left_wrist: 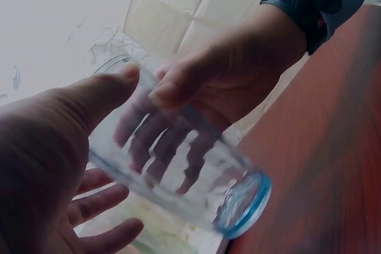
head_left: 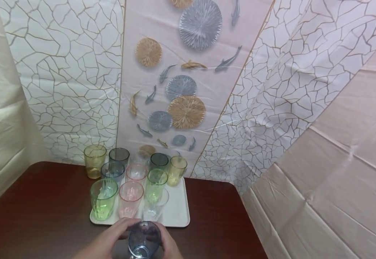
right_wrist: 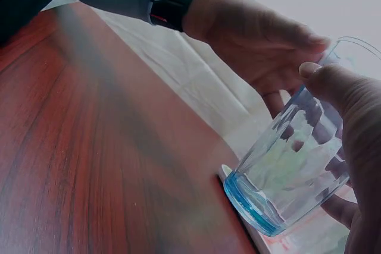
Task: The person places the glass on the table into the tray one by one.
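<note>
A clear bluish drinking glass [head_left: 144,237] is held tilted between both hands above the near side of the table. My left hand [head_left: 118,230] grips its left side, and my right hand [head_left: 169,241] holds the right side. In the left wrist view, the left thumb lies near the rim of the glass [left_wrist: 172,153] while the right fingers show through its fluted wall. The right wrist view shows the thick blue base of the glass [right_wrist: 253,206] hanging over the tray edge and both thumbs close together near the rim.
Beyond the hands a white tray [head_left: 179,205] carries several tumblers, among them a green glass [head_left: 103,201], a pink glass [head_left: 131,198] and a yellow glass [head_left: 177,171]. An amber glass [head_left: 95,162] stands at the back left. The dark red-brown table [head_left: 220,223] meets patterned curtains [head_left: 181,72] behind.
</note>
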`<state>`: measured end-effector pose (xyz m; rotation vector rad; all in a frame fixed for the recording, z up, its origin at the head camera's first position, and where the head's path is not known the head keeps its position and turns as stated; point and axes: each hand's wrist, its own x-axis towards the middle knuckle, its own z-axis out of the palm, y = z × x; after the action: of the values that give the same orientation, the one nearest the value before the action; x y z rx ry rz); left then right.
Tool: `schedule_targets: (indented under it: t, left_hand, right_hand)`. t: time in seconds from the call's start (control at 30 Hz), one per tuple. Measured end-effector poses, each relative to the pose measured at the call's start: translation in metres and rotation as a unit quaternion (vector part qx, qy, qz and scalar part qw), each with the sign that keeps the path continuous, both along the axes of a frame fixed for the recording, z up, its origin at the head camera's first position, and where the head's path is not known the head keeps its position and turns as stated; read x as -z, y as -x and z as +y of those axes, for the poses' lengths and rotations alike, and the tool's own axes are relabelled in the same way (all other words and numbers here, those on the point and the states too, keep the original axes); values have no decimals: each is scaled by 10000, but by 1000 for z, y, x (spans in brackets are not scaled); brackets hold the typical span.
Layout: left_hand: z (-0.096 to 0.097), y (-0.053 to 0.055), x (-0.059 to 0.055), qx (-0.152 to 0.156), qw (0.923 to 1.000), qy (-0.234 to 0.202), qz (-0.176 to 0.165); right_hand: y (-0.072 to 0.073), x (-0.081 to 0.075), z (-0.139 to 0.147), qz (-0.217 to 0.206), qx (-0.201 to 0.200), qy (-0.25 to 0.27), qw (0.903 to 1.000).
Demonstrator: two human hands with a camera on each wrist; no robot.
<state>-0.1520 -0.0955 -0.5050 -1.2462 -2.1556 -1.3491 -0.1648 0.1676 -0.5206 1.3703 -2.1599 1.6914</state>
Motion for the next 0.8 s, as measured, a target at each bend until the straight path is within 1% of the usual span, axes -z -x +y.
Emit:
schedule_targets:
  t: [0.03,0.07,0.1,0.13,0.17,0.2,0.23,0.3,0.33,0.37,0.4,0.43,0.47,0.5,0.53,0.57,0.6,0.63,0.7,0.73,0.77,0.8]
  left_hand:
    - [-3,0,4,-280,9992,198,212]
    - [-6,0,8,-605,9965,407,418]
    - [-9,0,13,-958,9915,632,608]
    - [-13,-1,19,-1309,9849,852,741]
    - [-16,-2,23,-1676,9760,1124,821]
    - [-20,-2,28,-1952,9677,1368,821]
    - [-24,-3,31,-2107,9622,1554,745]
    - [-32,-4,36,-2324,9549,1816,336]
    - [-35,-5,38,-2448,9510,1879,202]
    - [-39,-6,40,-2550,9476,1920,117]
    - [-42,-6,41,-2612,9456,1937,-46]
    - [-45,-7,42,-2704,9436,1910,-93]
    - [-48,-8,44,-2784,9419,1874,-148]
    - [-51,-8,45,-2845,9407,1842,-163]
    - [-54,-8,46,-2901,9391,1825,-249]
    - [-56,-8,46,-2899,9375,1870,-460]
    - [-58,-8,46,-2904,9354,1904,-666]
    - [-60,-8,47,-2909,9342,1915,-774]
    - [-63,-8,47,-2892,9295,2010,-1096]
    - [-64,-7,48,-2897,9274,2054,-1174]
    - [-65,-7,49,-2891,9273,2067,-1171]
    - [-66,-7,50,-2909,9282,2045,-1099]
  right_hand:
    - [-1,0,2,3,61,13,10000]
    - [-1,0,4,37,129,26,9999]
    - [-2,0,6,39,254,18,9997]
    - [-3,0,9,49,370,22,9993]
    - [-4,1,12,31,504,5,9987]
    - [-5,2,16,-19,640,4,9979]
    - [-5,2,20,60,842,-40,9964]
    - [-5,2,29,-148,1142,-65,9933]
    - [-5,1,34,-236,1238,-51,9920]
    - [-3,1,40,-279,1335,-28,9907]
    - [0,0,46,-257,1427,5,9894]
    - [4,-2,51,-238,1605,-23,9867]
    - [8,-3,56,-351,1710,29,9846]
    - [14,-4,61,-267,1808,62,9831]
    - [21,-4,66,-208,1949,115,9805]
    - [29,-5,70,-150,2069,192,9781]
    - [37,-5,74,-185,2218,254,9746]
    - [46,-6,78,-224,2369,309,9708]
    - [67,-7,83,-258,2586,456,9646]
    - [77,-8,84,-290,2716,492,9607]
    - [87,-9,85,-341,2881,478,9558]
    - [96,-10,85,-399,3057,425,9503]
